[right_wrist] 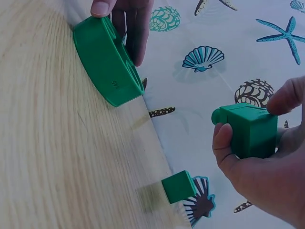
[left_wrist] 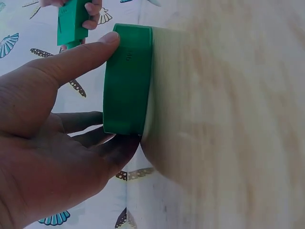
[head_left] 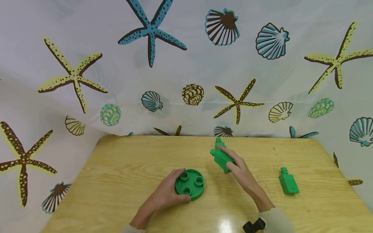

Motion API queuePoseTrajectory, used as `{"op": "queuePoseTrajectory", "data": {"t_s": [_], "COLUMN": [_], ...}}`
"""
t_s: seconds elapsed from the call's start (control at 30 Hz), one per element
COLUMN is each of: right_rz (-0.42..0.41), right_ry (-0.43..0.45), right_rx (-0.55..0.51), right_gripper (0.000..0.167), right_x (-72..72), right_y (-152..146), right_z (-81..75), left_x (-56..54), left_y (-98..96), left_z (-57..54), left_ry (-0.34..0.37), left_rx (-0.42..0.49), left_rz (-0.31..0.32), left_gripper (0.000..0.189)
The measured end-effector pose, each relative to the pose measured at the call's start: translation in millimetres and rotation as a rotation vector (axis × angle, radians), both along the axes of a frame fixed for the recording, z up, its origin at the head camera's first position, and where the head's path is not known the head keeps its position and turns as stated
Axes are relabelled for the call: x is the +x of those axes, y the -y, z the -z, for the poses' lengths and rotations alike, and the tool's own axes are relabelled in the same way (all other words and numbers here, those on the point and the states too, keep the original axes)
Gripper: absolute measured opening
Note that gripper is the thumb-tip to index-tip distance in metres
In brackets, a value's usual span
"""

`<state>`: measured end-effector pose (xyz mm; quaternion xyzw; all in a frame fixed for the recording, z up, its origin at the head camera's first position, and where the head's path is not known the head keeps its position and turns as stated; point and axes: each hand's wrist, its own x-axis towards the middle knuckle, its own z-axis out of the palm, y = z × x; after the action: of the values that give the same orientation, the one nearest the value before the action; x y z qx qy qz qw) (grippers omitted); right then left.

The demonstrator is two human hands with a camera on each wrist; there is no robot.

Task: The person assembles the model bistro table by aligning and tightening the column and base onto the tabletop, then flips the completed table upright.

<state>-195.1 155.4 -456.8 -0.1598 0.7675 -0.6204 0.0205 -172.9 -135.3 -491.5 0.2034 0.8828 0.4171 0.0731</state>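
A round green base (head_left: 192, 185) with a raised rim and three ring-shaped sockets lies flat on the wooden table. My left hand (head_left: 167, 191) grips its left side, thumb at the near edge and fingers round the far edge. In the left wrist view the thumb presses the wall of the base (left_wrist: 127, 81). To the right, my right hand (head_left: 241, 170) holds a green bottle-shaped block (head_left: 221, 158) above the table between thumb and fingers. The block's short neck points left towards the base, tilted. The right wrist view shows the held block (right_wrist: 255, 131) apart from the base.
Behind the held block stands a second green bottle-shaped block (head_left: 220, 142), partly hidden. A third one (head_left: 288, 183) stands on the table at the right, neck up. A white cloth (head_left: 180, 71) printed with starfish and shells hangs along the back and sides of the table (head_left: 122, 168).
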Motion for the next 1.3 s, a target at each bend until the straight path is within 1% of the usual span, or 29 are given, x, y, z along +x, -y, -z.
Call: {"op": "queuePoseTrajectory", "data": {"t_s": [0.07,0.17,0.23,0.33,0.4,0.5,0.6,0.73,0.83,0.9,1.03,1.1,1.3], "right_rz": [0.001,0.001,0.001,0.015,0.018,0.018,0.009,-0.002,-0.02,-0.034,-0.065,-0.055,0.037], "right_ry": [-0.012,0.005,0.024,0.044,0.04,0.028,0.017,-0.01,-0.031,-0.037,-0.055,-0.065,-0.085], "right_rx": [0.0,-0.008,-0.018,-0.02,-0.012,-0.006,-0.018,-0.029,-0.037,-0.046,-0.062,-0.062,-0.086], "right_gripper": [0.064,0.061,0.058,0.054,0.051,0.048,0.045,0.042,0.042,0.043,0.046,0.049,0.047], "right_x": [2.0,6.1,9.7,13.8,15.5,16.3,16.7,15.1,13.8,13.7,15.4,17.1,18.7], "right_y": [-4.9,-10.6,-12.9,-14.9,-15.3,-14.6,-13.8,-15.1,-17.0,-18.3,-20.0,-20.6,-18.6], "right_z": [-1.0,-0.2,1.2,4.9,7.8,11.5,12.7,12.2,11.6,11.3,12.0,12.7,14.1], "left_x": [-1.7,-2.2,-1.0,2.4,5.5,9.7,10.3,5.9,1.6,-0.4,-2.0,-1.5,-2.6], "left_y": [-1.5,-4.0,-6.2,-12.2,-17.4,-23.1,-23.4,-19.9,-17.5,-16.3,-15.1,-15.1,-14.2], "left_z": [-1.0,-1.7,-2.2,-2.4,-2.6,-2.9,-1.3,1.4,2.2,2.6,3.8,4.4,4.7], "left_ry": [-0.012,-0.004,0.03,0.06,0.063,0.043,0.042,0.011,-0.001,0.009,0.006,-0.001,-0.022], "left_rx": [0.013,0.028,0.032,0.027,0.016,-0.009,-0.017,0.009,0.027,0.036,0.049,0.054,0.073], "left_rz": [0.013,0.018,-0.008,-0.073,-0.116,-0.144,-0.138,-0.1,-0.084,-0.08,-0.062,-0.055,-0.047], "left_gripper": [0.098,0.097,0.098,0.099,0.101,0.102,0.102,0.101,0.1,0.098,0.096,0.096,0.096]}}
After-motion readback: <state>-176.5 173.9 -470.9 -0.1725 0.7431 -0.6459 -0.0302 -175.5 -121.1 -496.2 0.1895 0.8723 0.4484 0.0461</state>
